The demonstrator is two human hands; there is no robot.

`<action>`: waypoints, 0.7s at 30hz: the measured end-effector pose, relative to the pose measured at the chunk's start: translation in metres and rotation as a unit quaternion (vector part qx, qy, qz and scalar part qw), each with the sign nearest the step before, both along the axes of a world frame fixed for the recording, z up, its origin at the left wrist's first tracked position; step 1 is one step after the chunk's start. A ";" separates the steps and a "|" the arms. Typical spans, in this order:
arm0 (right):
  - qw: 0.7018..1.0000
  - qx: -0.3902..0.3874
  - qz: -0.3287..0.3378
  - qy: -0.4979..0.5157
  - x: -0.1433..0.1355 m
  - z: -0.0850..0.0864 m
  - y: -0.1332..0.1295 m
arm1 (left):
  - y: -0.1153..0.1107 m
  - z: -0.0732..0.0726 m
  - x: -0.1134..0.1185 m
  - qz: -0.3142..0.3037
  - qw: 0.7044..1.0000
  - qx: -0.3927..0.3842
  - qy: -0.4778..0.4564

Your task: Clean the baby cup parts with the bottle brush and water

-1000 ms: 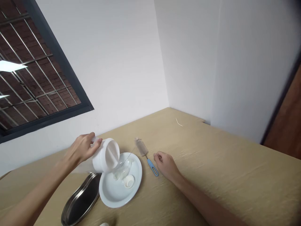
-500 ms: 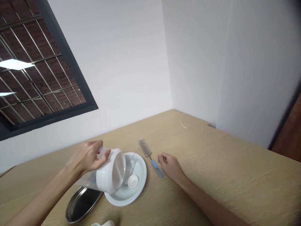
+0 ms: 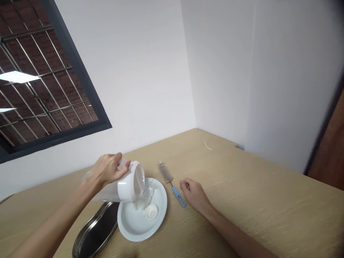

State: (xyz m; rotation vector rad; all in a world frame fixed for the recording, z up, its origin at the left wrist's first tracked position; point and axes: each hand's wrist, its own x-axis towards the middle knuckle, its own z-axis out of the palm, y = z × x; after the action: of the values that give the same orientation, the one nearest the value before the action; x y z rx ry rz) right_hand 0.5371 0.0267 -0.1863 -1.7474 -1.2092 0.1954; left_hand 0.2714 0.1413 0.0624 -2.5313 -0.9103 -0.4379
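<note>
Left hand (image 3: 109, 170): grip closed at the top of a clear pitcher (image 3: 113, 193), thumb and fingers wrapped about the handle.

Clear pitcher: one, see-through body with a broad white top (image 3: 129, 183); tipped onto its side, white top toward the plate and overlapping its rim in view. Contact with the plate cannot be told.

Right hand (image 3: 195, 195): grip curled into a loose fist at the worktop (image 3: 258, 204), just beside the brush; the inside of the fist is hidden.

Plate (image 3: 131, 229): one, white, round, on the worktop. Contents: clear items (image 3: 145, 199), exact form unclear, and a small white ring-shaped piece (image 3: 152, 211) beside them.

Brush (image 3: 178, 195): one, blue looped handle, pale bristles, lying between plate and right hand.

Metal tray (image 3: 92, 229): one, dark and shiny, curved outline, beside the plate, partly behind the pitcher.

Thin pale strip (image 3: 208, 146): one, bent, toward the worktop's far corner.

Window (image 3: 45, 79): dark frame, barred, upper left.
</note>
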 end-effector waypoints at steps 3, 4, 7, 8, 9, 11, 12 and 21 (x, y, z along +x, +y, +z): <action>1.000 -0.005 -0.015 -0.003 0.001 -0.003 0.003 | 0.007 0.002 -0.024 0.049 0.999 0.007 0.008; 1.000 -0.007 -0.019 -0.005 0.001 -0.004 0.003 | 0.009 0.001 -0.033 0.060 0.998 0.007 0.010; 0.999 -0.012 -0.026 -0.014 0.002 -0.007 0.006 | 0.012 -0.006 -0.055 0.074 0.997 0.012 0.009; 0.999 -0.014 -0.027 -0.019 0.003 -0.009 0.006 | 0.012 -0.010 -0.060 0.073 0.997 0.012 0.006; 0.999 -0.016 -0.028 -0.024 0.004 -0.010 0.007 | 0.012 -0.014 -0.063 0.069 0.998 0.010 0.001; 0.999 -0.021 -0.029 -0.035 0.005 -0.013 0.008 | 0.010 -0.021 -0.063 0.053 0.999 -0.001 -0.009; 0.998 -0.023 -0.029 -0.041 0.006 -0.015 0.008 | 0.009 -0.025 -0.061 0.043 0.999 -0.008 -0.014; 0.997 -0.035 -0.030 -0.069 0.009 -0.023 0.011 | -0.002 -0.023 -0.001 0.009 0.997 -0.038 -0.067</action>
State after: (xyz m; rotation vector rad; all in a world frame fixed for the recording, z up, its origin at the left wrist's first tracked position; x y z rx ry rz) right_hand 0.5464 0.0375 -0.2097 -1.8811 -1.2584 0.0830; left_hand 0.2709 0.1391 0.0390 -2.5851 -1.0148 -0.5856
